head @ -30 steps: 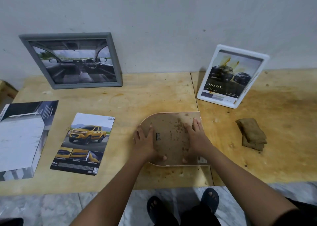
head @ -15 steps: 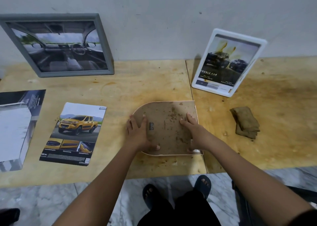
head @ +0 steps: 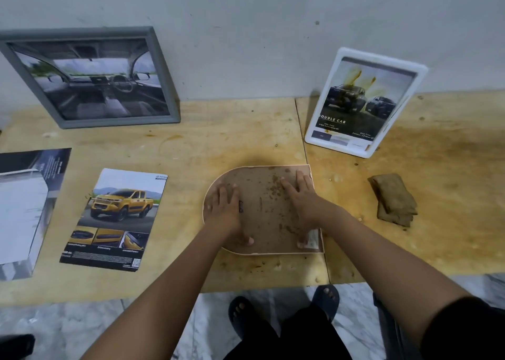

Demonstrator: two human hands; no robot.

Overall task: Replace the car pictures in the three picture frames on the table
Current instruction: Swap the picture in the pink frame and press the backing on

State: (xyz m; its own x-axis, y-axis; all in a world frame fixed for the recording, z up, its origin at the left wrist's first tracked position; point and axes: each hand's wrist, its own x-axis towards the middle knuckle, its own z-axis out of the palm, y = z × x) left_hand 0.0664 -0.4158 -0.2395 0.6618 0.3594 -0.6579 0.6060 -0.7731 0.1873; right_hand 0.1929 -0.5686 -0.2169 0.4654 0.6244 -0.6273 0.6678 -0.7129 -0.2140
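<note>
- Nearest the edge of the surface (head: 273,275), both hands press flat on the arched frame (head: 262,209), which lies face down, brown backing board up; the left hand (head: 224,212) covers the rounded end, fingers spread, thumb near the lower rim; the right hand (head: 302,201) lies on the square end, fingers spread and flat, gripping nothing.
- Judgement on the step: the backing has to come out of this frame; best to keep one palm pinning the frame, work the small dark clip (head: 241,206) beside the left hand loose, then lift the board from an edge and not the middle; the board is flecked with crumbly bits, so a level lift keeps them off the print beneath.
- Left of the frame, one yellow pickup print (head: 114,217) lies loose and flat, apparently a replacement; further left, one larger grey brochure (head: 24,209), partly out of view.
- Right, one folded brown cloth (head: 393,199), well apart from the hands.
- Farthest, against the wall: one grey frame (head: 90,76) showing a car interior, and one white frame (head: 363,102) showing dark trucks; count stands at three frames, two loose sheets, one cloth.
</note>
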